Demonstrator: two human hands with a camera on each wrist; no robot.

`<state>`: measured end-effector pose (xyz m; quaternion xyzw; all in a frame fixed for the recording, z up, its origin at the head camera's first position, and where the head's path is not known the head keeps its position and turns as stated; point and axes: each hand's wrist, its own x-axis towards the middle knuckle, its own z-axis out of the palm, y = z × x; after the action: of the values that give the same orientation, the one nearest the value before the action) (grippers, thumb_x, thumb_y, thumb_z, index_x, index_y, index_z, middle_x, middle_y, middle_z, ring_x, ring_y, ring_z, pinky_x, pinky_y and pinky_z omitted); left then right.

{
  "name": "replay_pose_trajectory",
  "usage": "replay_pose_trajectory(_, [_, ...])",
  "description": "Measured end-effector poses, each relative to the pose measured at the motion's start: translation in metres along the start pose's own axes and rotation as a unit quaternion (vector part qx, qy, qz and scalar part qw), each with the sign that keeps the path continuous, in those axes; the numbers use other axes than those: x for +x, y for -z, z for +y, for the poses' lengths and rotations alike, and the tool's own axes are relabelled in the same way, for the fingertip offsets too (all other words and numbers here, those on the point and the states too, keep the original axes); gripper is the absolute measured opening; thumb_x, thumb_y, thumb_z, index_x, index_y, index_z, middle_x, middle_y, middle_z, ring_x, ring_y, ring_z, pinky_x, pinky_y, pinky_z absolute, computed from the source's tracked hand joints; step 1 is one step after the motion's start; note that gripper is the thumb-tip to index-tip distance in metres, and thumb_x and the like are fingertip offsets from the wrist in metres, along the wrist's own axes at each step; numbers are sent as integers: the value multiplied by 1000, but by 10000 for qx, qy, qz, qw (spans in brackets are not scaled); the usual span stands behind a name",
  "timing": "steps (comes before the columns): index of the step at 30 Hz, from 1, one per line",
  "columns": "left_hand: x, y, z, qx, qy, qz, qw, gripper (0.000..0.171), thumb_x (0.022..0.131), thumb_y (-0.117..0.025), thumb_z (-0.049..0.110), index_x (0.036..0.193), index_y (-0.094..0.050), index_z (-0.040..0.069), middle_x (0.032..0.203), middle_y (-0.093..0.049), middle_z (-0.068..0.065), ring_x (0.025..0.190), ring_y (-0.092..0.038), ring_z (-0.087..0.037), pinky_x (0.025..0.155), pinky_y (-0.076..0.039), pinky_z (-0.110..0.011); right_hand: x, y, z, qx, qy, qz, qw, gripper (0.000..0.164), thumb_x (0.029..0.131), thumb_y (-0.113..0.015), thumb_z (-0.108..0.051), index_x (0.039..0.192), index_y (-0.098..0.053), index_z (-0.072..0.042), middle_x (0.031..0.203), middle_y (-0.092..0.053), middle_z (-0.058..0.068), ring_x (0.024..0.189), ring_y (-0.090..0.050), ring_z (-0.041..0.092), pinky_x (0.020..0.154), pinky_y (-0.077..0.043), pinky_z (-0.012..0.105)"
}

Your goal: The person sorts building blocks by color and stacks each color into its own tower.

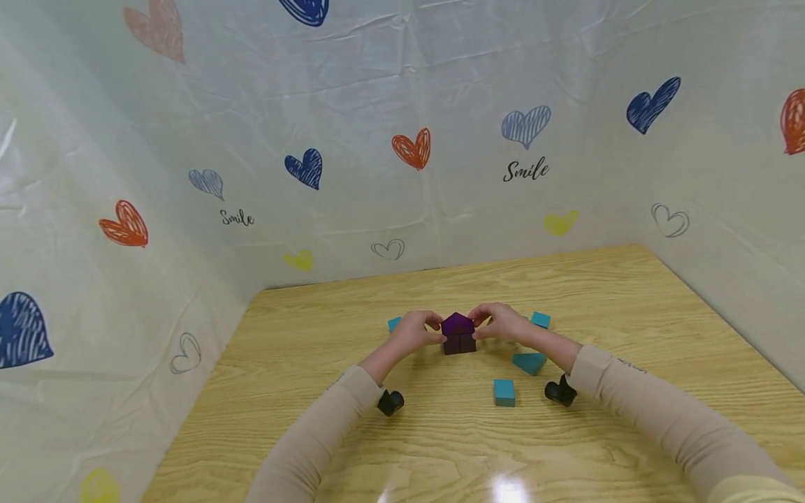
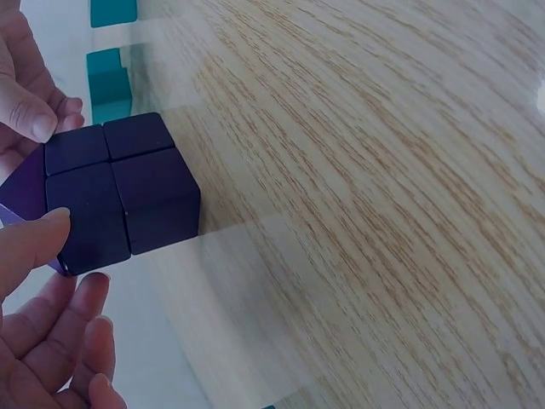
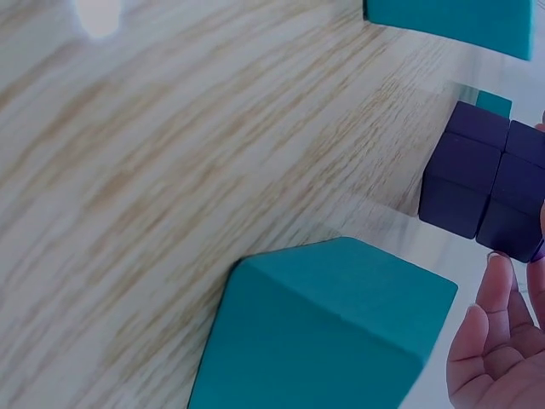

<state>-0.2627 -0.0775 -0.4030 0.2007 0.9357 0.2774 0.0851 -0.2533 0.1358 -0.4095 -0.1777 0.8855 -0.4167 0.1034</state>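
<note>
A small stack of purple blocks stands in the middle of the table: a triangular block (image 1: 457,323) on top, with dark purple cubes (image 1: 459,344) side by side under it. My left hand (image 1: 418,331) pinches the stack from the left, its thumb (image 2: 44,239) on the near face where triangle and cubes meet. From the other side my right hand (image 1: 501,324) grips it too, thumb low and index finger high. In the right wrist view, the cubes (image 3: 477,175) partly cover the fingers. The back of the stack is hidden.
Teal blocks lie around: a cube (image 1: 504,392) in front, a triangular block (image 1: 530,362) by the right wrist, another block (image 1: 541,320) behind the right hand and one (image 1: 394,323) behind the left. A heart-printed sheet (image 1: 352,216) hangs behind the wooden table (image 1: 302,419).
</note>
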Motion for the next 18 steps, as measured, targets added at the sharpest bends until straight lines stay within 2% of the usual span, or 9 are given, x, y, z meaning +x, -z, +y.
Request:
replay_pose_trajectory(3, [0,-1,-1,-9,68,-18,10000,37,81,-71,24,112,-63,7,102,-65,-5,84,-58,-16,72,-47,-28,0,-1,0,44,-20,-50,10000,36,81,-68,-8,114,-56,2,103,-60,15,97,-55,30,75,-48,35])
replay_pose_trajectory(7, [-1,0,-1,-170,215,-66,9996,47,79,-73,24,120,-58,6,109,-63,-7,82,-57,-17,72,-47,-30,-2,2,0,145,-54,-121,9998,47,82,-67,-8,123,-48,5,107,-58,19,90,-58,28,74,-49,35])
replay_pose_trajectory(10, [-6,3,0,-274,313,-16,9991,54,77,-74,26,123,-55,5,110,-62,-7,79,-56,-16,71,-47,-29,-8,9,0,137,53,-1,9999,51,82,-66,-7,126,-45,7,107,-57,21,85,-59,27,72,-50,34])
replay_pose_trajectory(11, [-5,0,-5,-322,173,97,9993,55,77,-73,32,122,-55,7,107,-62,-5,77,-54,-14,68,-46,-28,-10,12,0,79,143,65,9998,50,82,-66,-7,126,-46,7,107,-57,22,84,-59,26,71,-49,33])
replay_pose_trajectory(15, [-19,4,0,-511,120,338,9980,52,76,-74,34,117,-56,7,98,-60,-4,73,-52,-14,62,-45,-26,-24,24,-2,-77,466,283,9985,46,82,-66,-7,122,-50,8,105,-57,23,80,-59,23,67,-48,31])
replay_pose_trajectory(17, [-26,2,4,-694,50,389,9968,48,76,-74,32,114,-57,7,95,-59,-5,69,-51,-14,59,-43,-26,-31,28,-3,-179,588,343,9975,44,82,-66,-7,121,-50,8,104,-58,22,78,-58,21,65,-47,29])
replay_pose_trajectory(18, [-33,4,12,-789,151,320,9963,45,77,-74,25,114,-57,6,96,-59,-7,67,-51,-15,59,-44,-26,-35,29,-3,-238,624,349,9972,44,82,-65,-7,121,-50,8,104,-58,21,77,-57,19,65,-47,28])
